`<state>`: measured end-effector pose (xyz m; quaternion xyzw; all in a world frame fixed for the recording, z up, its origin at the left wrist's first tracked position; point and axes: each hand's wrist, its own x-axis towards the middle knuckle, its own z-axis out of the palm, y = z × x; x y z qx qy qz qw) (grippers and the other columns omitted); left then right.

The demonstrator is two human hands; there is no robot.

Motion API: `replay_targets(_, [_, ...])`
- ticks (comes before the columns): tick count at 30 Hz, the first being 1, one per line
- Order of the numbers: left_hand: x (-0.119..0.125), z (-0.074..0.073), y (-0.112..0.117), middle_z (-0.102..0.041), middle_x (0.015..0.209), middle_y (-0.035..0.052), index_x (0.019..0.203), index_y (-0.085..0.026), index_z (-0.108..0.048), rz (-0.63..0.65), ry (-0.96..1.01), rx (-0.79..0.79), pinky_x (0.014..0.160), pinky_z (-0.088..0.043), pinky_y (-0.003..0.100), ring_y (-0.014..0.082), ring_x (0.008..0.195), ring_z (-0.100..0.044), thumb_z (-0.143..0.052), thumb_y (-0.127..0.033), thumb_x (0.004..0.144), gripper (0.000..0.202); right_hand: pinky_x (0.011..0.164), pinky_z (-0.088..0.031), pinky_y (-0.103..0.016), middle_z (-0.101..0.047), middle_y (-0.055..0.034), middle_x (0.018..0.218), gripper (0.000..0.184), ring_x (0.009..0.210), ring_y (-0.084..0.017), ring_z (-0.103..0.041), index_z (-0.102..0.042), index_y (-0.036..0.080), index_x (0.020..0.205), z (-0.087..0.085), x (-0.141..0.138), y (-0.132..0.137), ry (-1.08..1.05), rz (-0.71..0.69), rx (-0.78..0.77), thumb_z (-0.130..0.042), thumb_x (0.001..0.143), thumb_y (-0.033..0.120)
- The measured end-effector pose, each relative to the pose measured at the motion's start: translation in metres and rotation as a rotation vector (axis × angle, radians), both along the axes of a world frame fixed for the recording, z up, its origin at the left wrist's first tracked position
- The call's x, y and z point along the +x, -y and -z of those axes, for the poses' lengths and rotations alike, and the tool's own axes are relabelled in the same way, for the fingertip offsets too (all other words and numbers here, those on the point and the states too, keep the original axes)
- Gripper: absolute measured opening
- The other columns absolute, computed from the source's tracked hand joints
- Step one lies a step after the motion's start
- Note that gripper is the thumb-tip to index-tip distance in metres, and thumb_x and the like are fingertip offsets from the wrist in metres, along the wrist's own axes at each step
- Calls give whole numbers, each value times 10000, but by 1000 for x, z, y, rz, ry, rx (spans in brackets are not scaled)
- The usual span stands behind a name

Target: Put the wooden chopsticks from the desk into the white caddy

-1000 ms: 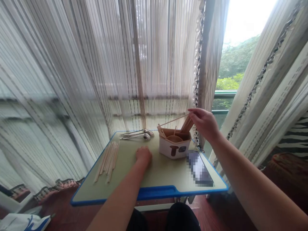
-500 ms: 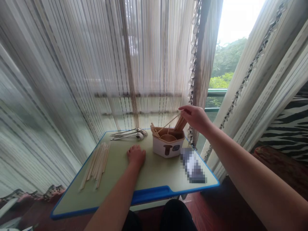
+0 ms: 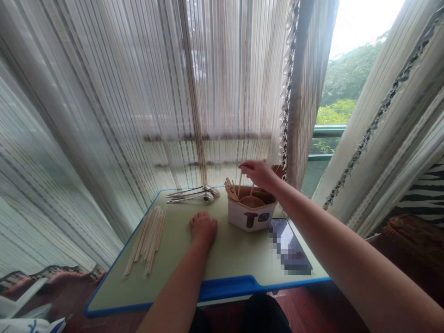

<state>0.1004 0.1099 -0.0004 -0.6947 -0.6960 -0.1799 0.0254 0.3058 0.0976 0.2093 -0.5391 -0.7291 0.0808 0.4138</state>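
My right hand [image 3: 258, 173] pinches the top of a thin pale wooden chopstick [image 3: 240, 184], held nearly upright over the left part of a utensil holder [image 3: 237, 218]. The holder is white outside and brown inside, with a dark T-shaped print. A bunch of light chopsticks [image 3: 230, 188] leans at its left corner. Dark brown sticks [image 3: 278, 170] stand at its back right, partly hidden by my hand. Flat on the table, fingers slightly spread, my left hand [image 3: 204, 228] rests empty just left of the holder. The chopstick's lower end is hidden inside the holder.
Several metal spoons [image 3: 207, 194] lie at the table's back edge. Loose pale chopsticks [image 3: 149, 238] are spread on the left. A phone-like slab [image 3: 289, 245], partly pixelated, lies right of the holder. The green table [image 3: 114, 282] has a blue rim; curtains [image 3: 229, 92] hang behind it.
My right hand has moved left across the holder, and its chopstick has swung from slanted to nearly upright. My left hand stays put on the table. The view has shifted slightly.
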Motion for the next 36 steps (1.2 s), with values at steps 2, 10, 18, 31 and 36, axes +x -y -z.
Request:
replay_targets(2, [-1,0,-1,-551,1196,134,1100,-170,-570,0,6,9,921,-321,394,268,1111,-463,-418,-380,804,394,644,-449,-263,-705,-62,840,202,723,-153,-616,-708,175,875,-2,-4,-3,61,15,-10,-541,806,265])
replay_targets(10, [-2,1,-5,-543,1213,126,1087,-185,-578,-10,28,-13,920,-328,401,269,1114,-459,-443,-393,787,390,591,-449,-232,-708,-54,792,161,666,-136,-620,-707,162,871,3,-11,-13,117,3,-105,-607,749,196])
replay_targets(18, [-2,0,-3,-530,1245,117,1128,-186,-566,-4,4,-26,938,-322,385,256,1140,-445,-431,-393,800,411,632,-456,-222,-699,-26,744,124,689,-130,-629,-696,173,830,13,-9,-10,128,-55,-62,-621,733,170])
replay_targets(31, [0,-7,0,-495,1295,119,1160,-195,-551,-21,-27,-84,954,-314,383,254,1179,-419,-431,-393,819,411,692,-455,-257,-699,-39,823,160,732,-146,-623,-688,187,881,11,4,-6,139,-51,125,-554,799,219])
replay_targets(36, [1,-8,-1,-515,1258,122,1136,-190,-559,-29,-13,-72,930,-319,382,258,1141,-438,-427,-391,804,410,694,-440,-255,-709,-31,829,177,741,-157,-626,-694,200,873,21,-6,-11,306,-78,-2,-571,755,151])
